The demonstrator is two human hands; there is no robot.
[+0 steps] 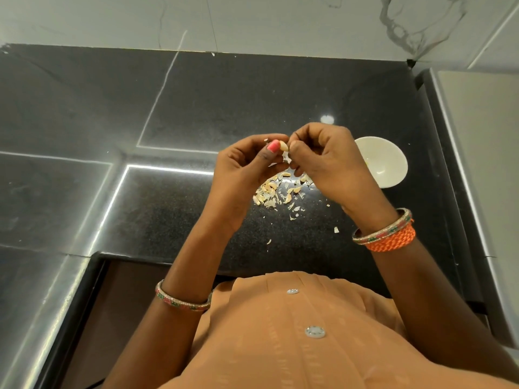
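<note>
The left hand curled round a garlic clove, thumb pressed on top, holding it raised above the worktop, probably so loose skin dropped clear. The right hand pinched a strip of skin at the clove's tip, seemingly to pull it away. Beneath both hands lay a heap of cloves and peelings. Further right stood a white bowl, near that hand and unblocked, likely meant for peeled cloves.
</note>
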